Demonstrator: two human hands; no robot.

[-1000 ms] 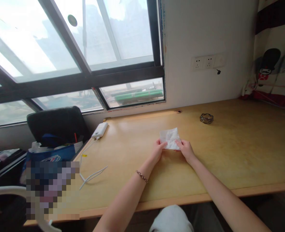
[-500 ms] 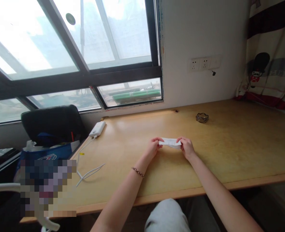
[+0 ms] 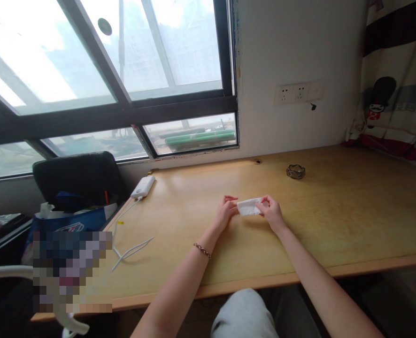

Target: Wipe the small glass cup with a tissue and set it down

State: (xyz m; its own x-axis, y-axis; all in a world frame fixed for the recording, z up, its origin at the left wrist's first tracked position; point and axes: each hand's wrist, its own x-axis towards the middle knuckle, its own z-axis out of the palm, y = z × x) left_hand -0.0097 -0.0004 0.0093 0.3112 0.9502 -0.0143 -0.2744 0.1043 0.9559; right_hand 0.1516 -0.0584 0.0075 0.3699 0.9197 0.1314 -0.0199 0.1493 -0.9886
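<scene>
A small white folded tissue [image 3: 248, 207] is held up just above the wooden table. My right hand [image 3: 271, 211] pinches its right end between thumb and fingers. At the tissue's left end is my left hand [image 3: 227, 210], its fingers apart, with the fingertips close to the edge or just touching it. A braided bracelet circles my left wrist.
The wooden table [image 3: 180, 263] bears an ashtray-like glass ring [image 3: 296, 172] at the back right, a white power bank [image 3: 143, 187] at the left edge and a white cable [image 3: 134, 249]. A black chair [image 3: 76, 176] with bags stands left.
My left hand has let go of the tissue's left end and its fingers have spread. The tissue has tilted and now hangs from my right hand, facing the camera more.
</scene>
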